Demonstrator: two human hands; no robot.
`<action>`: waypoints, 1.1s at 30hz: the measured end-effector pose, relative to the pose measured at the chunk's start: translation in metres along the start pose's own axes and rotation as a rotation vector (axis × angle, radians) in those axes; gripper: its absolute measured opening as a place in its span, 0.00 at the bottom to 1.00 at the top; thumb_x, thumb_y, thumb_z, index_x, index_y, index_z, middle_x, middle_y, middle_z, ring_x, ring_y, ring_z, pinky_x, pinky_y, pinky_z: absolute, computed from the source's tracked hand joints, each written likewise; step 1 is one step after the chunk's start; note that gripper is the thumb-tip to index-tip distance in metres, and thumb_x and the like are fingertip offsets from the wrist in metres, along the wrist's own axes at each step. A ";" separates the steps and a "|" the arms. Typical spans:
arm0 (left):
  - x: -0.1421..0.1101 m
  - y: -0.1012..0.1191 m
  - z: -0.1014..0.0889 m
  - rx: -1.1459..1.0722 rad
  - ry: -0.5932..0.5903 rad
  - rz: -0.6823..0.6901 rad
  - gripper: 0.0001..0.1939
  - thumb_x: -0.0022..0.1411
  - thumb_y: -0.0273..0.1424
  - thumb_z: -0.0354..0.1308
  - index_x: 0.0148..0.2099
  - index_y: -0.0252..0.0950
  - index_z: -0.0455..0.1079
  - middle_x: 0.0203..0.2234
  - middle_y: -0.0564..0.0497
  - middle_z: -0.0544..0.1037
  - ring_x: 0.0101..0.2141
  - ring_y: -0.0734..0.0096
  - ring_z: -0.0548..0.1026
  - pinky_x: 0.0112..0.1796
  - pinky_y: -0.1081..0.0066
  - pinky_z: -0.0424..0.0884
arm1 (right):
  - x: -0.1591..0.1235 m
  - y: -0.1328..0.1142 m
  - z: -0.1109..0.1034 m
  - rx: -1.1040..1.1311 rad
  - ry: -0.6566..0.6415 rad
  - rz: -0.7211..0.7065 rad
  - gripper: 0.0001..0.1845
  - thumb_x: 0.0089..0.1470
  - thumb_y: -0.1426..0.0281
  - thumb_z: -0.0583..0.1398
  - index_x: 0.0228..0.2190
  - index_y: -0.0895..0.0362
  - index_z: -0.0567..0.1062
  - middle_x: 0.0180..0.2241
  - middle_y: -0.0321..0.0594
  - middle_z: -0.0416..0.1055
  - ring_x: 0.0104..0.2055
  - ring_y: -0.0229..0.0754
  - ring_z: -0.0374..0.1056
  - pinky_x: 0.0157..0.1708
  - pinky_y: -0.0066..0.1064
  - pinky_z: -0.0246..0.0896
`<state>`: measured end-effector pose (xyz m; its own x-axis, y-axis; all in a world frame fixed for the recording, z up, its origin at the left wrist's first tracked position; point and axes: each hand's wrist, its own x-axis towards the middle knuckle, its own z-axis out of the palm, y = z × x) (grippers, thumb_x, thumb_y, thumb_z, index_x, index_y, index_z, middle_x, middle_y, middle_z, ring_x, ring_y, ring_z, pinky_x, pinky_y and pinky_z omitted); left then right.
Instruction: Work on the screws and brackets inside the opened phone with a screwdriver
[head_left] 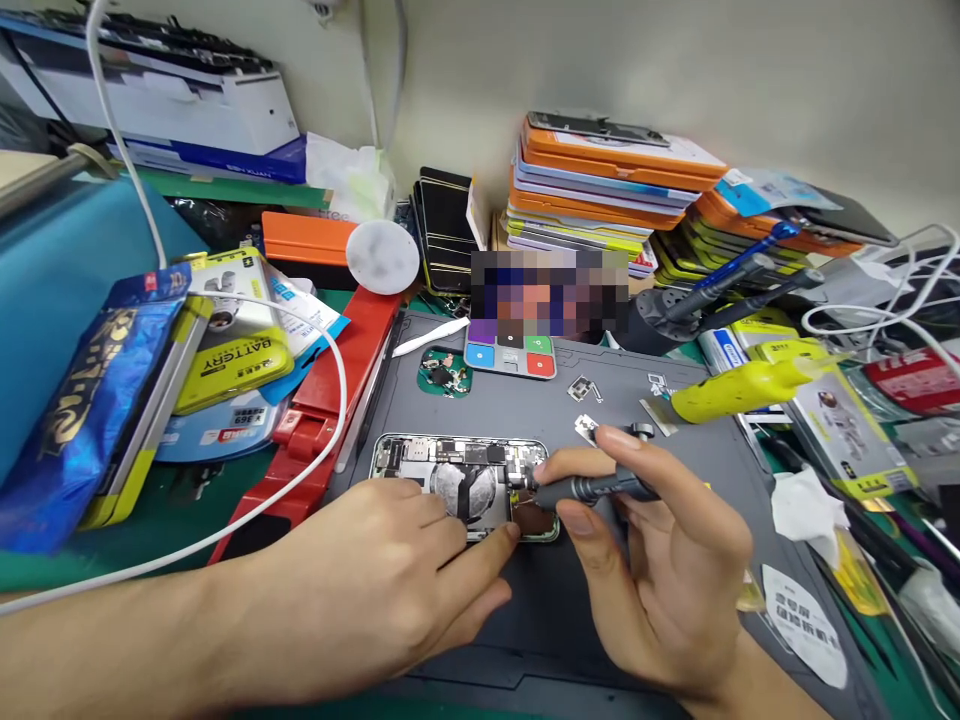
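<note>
An opened smartphone (465,492) lies sideways on the grey work mat (525,620), its inner parts and a round coil bare. My left hand (397,575) rests over its near edge, fingers curled onto it and the index fingertip at the lower right part. Between the thumb and fingers of my right hand (660,560) is a dark grey screwdriver (592,488), held almost level. Its tip end reaches the right part of the phone, though the exact contact point is hidden. Small metal parts (585,388) and a green round pad with bits on it (445,373) lie beyond the phone.
A yellow bottle (735,388) lies at the right of the mat, near a dark tool holder (660,318). A red clamp-like tool (307,420) and a white cable (341,390) are at the left. Orange boxes (600,160) are stacked behind.
</note>
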<state>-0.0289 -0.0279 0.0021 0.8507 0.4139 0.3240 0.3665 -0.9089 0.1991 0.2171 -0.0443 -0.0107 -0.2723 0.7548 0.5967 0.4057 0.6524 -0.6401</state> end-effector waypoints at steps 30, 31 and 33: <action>-0.002 -0.002 0.002 -0.028 -0.041 -0.004 0.19 0.82 0.33 0.45 0.65 0.28 0.67 0.28 0.55 0.81 0.24 0.62 0.79 0.22 0.60 0.71 | 0.005 -0.003 -0.001 -0.096 -0.050 -0.032 0.40 0.61 0.85 0.63 0.70 0.55 0.63 0.53 0.50 0.80 0.53 0.44 0.81 0.53 0.35 0.79; -0.001 -0.002 0.003 -0.027 -0.036 -0.003 0.18 0.82 0.32 0.45 0.64 0.28 0.67 0.28 0.55 0.80 0.24 0.62 0.78 0.22 0.59 0.71 | 0.004 -0.003 -0.001 -0.097 -0.051 -0.033 0.40 0.61 0.85 0.63 0.70 0.55 0.62 0.54 0.50 0.80 0.53 0.44 0.80 0.53 0.35 0.79; -0.001 -0.003 0.002 -0.031 -0.041 0.001 0.18 0.82 0.32 0.44 0.64 0.28 0.67 0.28 0.55 0.81 0.24 0.62 0.78 0.22 0.59 0.72 | 0.005 -0.003 0.000 -0.102 -0.054 -0.035 0.40 0.61 0.85 0.62 0.70 0.55 0.61 0.56 0.51 0.78 0.54 0.45 0.80 0.52 0.35 0.79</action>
<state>-0.0299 -0.0261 -0.0011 0.8659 0.4103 0.2862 0.3545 -0.9069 0.2276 0.2142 -0.0422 -0.0056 -0.3335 0.7364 0.5887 0.4810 0.6699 -0.5655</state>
